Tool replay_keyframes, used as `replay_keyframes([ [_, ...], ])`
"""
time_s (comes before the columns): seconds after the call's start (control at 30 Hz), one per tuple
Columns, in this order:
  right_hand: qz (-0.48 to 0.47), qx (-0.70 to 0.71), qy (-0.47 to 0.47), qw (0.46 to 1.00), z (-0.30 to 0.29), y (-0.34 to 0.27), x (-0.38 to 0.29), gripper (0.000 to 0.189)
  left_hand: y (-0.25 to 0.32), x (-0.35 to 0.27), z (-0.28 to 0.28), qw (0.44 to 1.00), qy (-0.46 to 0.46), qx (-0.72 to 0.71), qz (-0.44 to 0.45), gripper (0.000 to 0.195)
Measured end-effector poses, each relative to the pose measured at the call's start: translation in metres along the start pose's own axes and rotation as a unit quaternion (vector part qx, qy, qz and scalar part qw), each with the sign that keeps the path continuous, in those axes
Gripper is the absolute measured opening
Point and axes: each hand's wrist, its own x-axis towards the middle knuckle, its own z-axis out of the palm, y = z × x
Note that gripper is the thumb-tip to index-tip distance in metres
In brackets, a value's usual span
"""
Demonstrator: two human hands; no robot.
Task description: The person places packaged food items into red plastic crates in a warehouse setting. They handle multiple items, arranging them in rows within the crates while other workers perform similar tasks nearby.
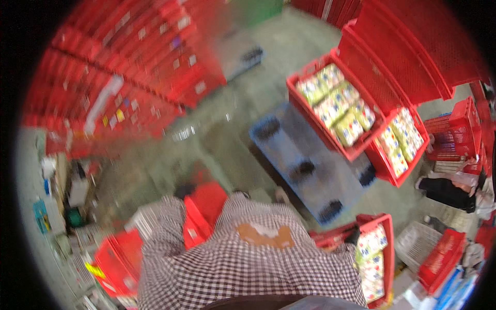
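My right hand (pixel 352 235), dark and apparently gloved, is at the rim of a red plastic crate (pixel 389 252) at my right side. White-and-green printed packs (pixel 372 267) fill this crate. On my left, a dark shape (pixel 184 190) at the end of the checked sleeve may be my left hand, beside a red plastic piece (pixel 207 207); blur hides its fingers. Ahead lies a blue-edged pallet (pixel 298 166) with dark round openings. A red crate of similar packs (pixel 337 104) overlaps its far right side, and another filled crate (pixel 397 145) is beside it.
Tall stacks of red crates (pixel 128 66) stand at the upper left, and more (pixel 399 50) at the upper right. A red crate (pixel 120 263) is at lower left. A white basket (pixel 417 245) and a red one (pixel 441 261) stand at right. The green floor (pixel 217 147) is wet-looking.
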Motion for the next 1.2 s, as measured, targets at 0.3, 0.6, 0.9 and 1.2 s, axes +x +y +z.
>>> replay_keyframes([
  [0.3, -0.036, -0.079, -0.058, 0.995, 0.014, 0.069, -0.018, 0.022, 0.071, 0.054, -0.043, 0.967, -0.008, 0.248, -0.066, 0.029],
  [0.6, -0.034, -0.331, 0.015, 0.943, 0.018, 0.119, -0.133, 0.054, 0.16, 0.116, 0.071, 0.984, -0.173, -0.028, 0.03, 0.03],
  [0.9, -0.135, -0.502, -0.02, 0.854, 0.097, 0.117, -0.168, 0.047, 0.251, 0.175, 0.163, 0.777, -0.34, 0.278, 0.452, 0.031],
  [1.2, -0.03, -0.548, -0.024, 0.835, 0.203, 0.037, -0.182, 0.051, 0.295, 0.313, 0.178, 0.835, -0.382, 0.312, 0.243, 0.037],
])
